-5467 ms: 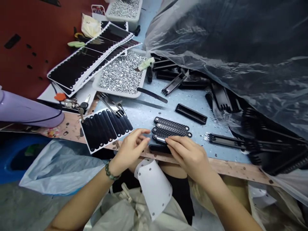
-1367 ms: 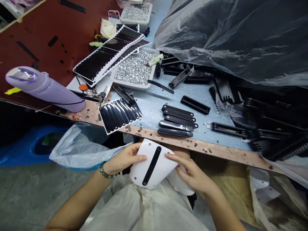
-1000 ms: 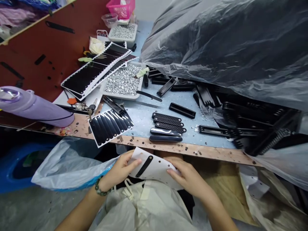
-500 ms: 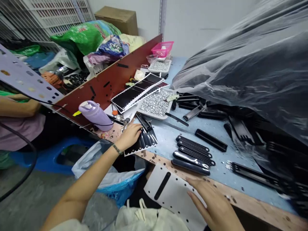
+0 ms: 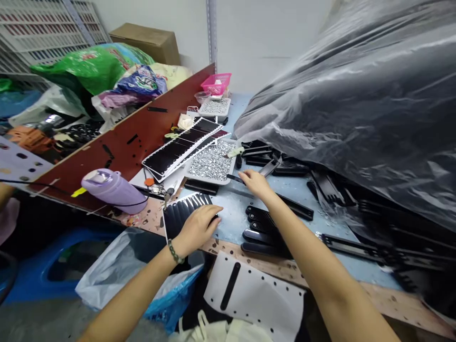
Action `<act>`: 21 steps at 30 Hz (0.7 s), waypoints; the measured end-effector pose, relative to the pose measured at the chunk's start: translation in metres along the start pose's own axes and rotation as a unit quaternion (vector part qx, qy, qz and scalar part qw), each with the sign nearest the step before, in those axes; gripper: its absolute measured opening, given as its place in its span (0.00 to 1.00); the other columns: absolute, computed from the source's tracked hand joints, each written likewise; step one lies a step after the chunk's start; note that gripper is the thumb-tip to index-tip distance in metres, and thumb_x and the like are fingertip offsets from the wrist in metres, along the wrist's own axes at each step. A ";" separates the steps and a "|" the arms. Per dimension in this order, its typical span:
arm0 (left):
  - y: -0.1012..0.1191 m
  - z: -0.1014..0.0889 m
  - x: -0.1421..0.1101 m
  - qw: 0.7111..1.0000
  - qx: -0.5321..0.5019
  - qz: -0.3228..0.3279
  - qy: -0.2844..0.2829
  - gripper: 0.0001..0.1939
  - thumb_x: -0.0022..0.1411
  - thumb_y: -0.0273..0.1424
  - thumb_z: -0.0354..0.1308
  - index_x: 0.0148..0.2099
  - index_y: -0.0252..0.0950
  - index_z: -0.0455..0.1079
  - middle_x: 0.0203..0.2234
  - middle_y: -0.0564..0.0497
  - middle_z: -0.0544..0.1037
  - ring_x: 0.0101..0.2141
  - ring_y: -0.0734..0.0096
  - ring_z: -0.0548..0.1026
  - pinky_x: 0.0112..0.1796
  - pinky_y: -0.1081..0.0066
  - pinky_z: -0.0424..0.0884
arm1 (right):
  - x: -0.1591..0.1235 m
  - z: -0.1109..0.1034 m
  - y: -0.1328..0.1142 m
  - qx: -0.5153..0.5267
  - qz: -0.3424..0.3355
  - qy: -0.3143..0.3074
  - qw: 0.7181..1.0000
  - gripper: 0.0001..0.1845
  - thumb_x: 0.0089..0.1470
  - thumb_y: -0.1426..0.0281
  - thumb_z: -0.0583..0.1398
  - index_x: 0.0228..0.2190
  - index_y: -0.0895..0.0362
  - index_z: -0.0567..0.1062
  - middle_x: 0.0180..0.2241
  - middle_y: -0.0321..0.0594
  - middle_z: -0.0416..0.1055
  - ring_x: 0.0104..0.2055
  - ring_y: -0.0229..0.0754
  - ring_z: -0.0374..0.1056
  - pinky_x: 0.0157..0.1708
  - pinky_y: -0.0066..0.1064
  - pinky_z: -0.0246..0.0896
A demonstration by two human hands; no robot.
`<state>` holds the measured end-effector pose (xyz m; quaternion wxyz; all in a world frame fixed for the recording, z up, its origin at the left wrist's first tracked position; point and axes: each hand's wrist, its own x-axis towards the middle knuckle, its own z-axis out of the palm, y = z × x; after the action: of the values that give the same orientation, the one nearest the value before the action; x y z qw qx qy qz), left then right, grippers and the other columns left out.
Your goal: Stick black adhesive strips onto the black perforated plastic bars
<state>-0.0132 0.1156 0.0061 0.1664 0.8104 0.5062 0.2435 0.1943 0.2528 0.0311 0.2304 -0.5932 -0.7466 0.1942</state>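
Right hand [image 5: 254, 183] near the middle of the view, fingertips at the black strip [image 5: 235, 178]; pinching it or just touching, cannot tell. Strip partly covered by that hand, far end next to the tray [image 5: 232, 167] of silver bits at 10 o'clock. Left hand [image 5: 199, 225] at 8 o'clock from the right one, loosely bent, thumb and fingertips parted, over the sticker sheet [image 5: 177, 218]. Black handles [image 5: 257, 236] lined up at 6 o'clock from the right hand; farther out that way, white sheet [image 5: 270, 294] with one dark bar. Purple bottle [image 5: 114, 192] at 10 o'clock from the left hand, lined bin [image 5: 171, 297] at 8.
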 end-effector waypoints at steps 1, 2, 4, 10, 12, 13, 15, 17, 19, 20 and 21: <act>0.005 0.003 -0.002 0.999 -0.036 -0.011 -0.005 0.16 0.67 0.32 0.48 0.54 0.36 0.67 0.49 0.45 0.73 0.50 0.64 0.71 0.52 0.61 0.68 | 0.004 0.004 -0.004 -0.001 0.008 -0.009 1.000 0.13 0.58 0.66 0.55 0.32 0.59 0.77 0.33 0.46 0.76 0.35 0.47 0.71 0.35 0.33 0.62; 0.010 0.007 -0.003 0.997 -0.075 -0.032 -0.009 0.16 0.67 0.32 0.48 0.53 0.36 0.67 0.48 0.45 0.73 0.49 0.65 0.72 0.51 0.63 0.70 | 0.002 0.005 -0.007 -0.005 0.013 -0.010 1.000 0.11 0.57 0.67 0.56 0.31 0.59 0.76 0.32 0.44 0.76 0.34 0.45 0.71 0.33 0.32 0.60; 0.016 0.015 -0.003 0.985 -0.151 -0.080 -0.022 0.15 0.66 0.32 0.48 0.51 0.37 0.69 0.47 0.46 0.74 0.45 0.69 0.74 0.46 0.68 0.72 | -0.014 -0.002 -0.013 -0.017 0.010 0.002 1.000 0.09 0.57 0.68 0.55 0.33 0.57 0.76 0.34 0.43 0.76 0.37 0.45 0.70 0.34 0.31 0.57; 0.034 0.039 0.017 0.951 -0.269 -0.127 -0.086 0.13 0.64 0.32 0.51 0.49 0.37 0.72 0.44 0.49 0.76 0.42 0.70 0.75 0.45 0.71 0.71 | -0.108 -0.051 0.003 0.078 0.039 -0.046 0.995 0.14 0.55 0.61 0.56 0.26 0.57 0.74 0.24 0.37 0.72 0.27 0.38 0.65 0.29 0.28 0.54; 0.041 0.044 0.025 0.939 -0.293 -0.136 -0.117 0.14 0.63 0.32 0.52 0.49 0.37 0.72 0.44 0.49 0.77 0.44 0.70 0.75 0.46 0.71 0.70 | -0.130 -0.055 0.017 0.114 0.103 -0.102 0.983 0.16 0.53 0.58 0.58 0.25 0.58 0.75 0.23 0.37 0.71 0.26 0.37 0.64 0.27 0.28 0.54; 0.044 0.046 0.029 0.934 -0.301 -0.143 -0.128 0.14 0.63 0.32 0.52 0.49 0.37 0.72 0.44 0.50 0.77 0.44 0.69 0.75 0.46 0.71 0.70 | -0.138 -0.053 0.025 0.116 0.128 -0.116 0.978 0.17 0.52 0.57 0.58 0.25 0.58 0.75 0.22 0.36 0.70 0.25 0.37 0.64 0.26 0.27 0.54; 0.048 0.048 0.034 0.928 -0.308 -0.155 -0.143 0.15 0.63 0.32 0.52 0.50 0.37 0.72 0.44 0.50 0.77 0.43 0.70 0.75 0.46 0.71 0.70 | -0.147 -0.047 0.036 0.102 0.157 -0.123 0.975 0.17 0.51 0.57 0.58 0.24 0.58 0.75 0.21 0.36 0.70 0.25 0.37 0.63 0.26 0.27 0.53; 0.050 0.050 0.038 0.925 -0.309 -0.161 -0.150 0.14 0.62 0.31 0.53 0.49 0.37 0.72 0.43 0.50 0.78 0.41 0.70 0.76 0.45 0.71 0.70 | -0.150 -0.039 0.042 0.085 0.165 -0.120 0.975 0.17 0.51 0.57 0.58 0.24 0.57 0.75 0.20 0.36 0.69 0.24 0.37 0.63 0.25 0.27 0.52; 0.049 0.052 0.040 0.922 -0.315 -0.164 -0.156 0.14 0.62 0.31 0.53 0.48 0.36 0.73 0.42 0.50 0.78 0.40 0.70 0.76 0.44 0.71 0.70 | -0.149 -0.035 0.043 0.077 0.162 -0.120 0.976 0.17 0.52 0.57 0.57 0.24 0.57 0.75 0.21 0.35 0.70 0.25 0.37 0.63 0.26 0.27 0.52; 0.048 0.053 0.040 0.918 -0.321 -0.166 -0.161 0.14 0.62 0.31 0.53 0.48 0.36 0.73 0.42 0.50 0.78 0.39 0.70 0.76 0.43 0.71 0.70 | -0.148 -0.034 0.043 0.074 0.158 -0.120 0.977 0.16 0.53 0.58 0.57 0.24 0.57 0.75 0.21 0.35 0.70 0.25 0.37 0.63 0.26 0.27 0.53; 0.047 0.054 0.041 0.914 -0.328 -0.171 -0.166 0.14 0.62 0.31 0.52 0.47 0.36 0.73 0.41 0.50 0.78 0.39 0.69 0.76 0.42 0.71 0.70 | -0.147 -0.033 0.042 0.071 0.155 -0.119 0.978 0.16 0.53 0.58 0.57 0.24 0.56 0.75 0.22 0.35 0.70 0.25 0.37 0.63 0.27 0.27 0.53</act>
<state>0.0667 0.1306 -0.0047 0.5435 0.6402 0.4938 0.2256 0.2750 0.1188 0.0178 0.1487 -0.6566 -0.6521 0.3486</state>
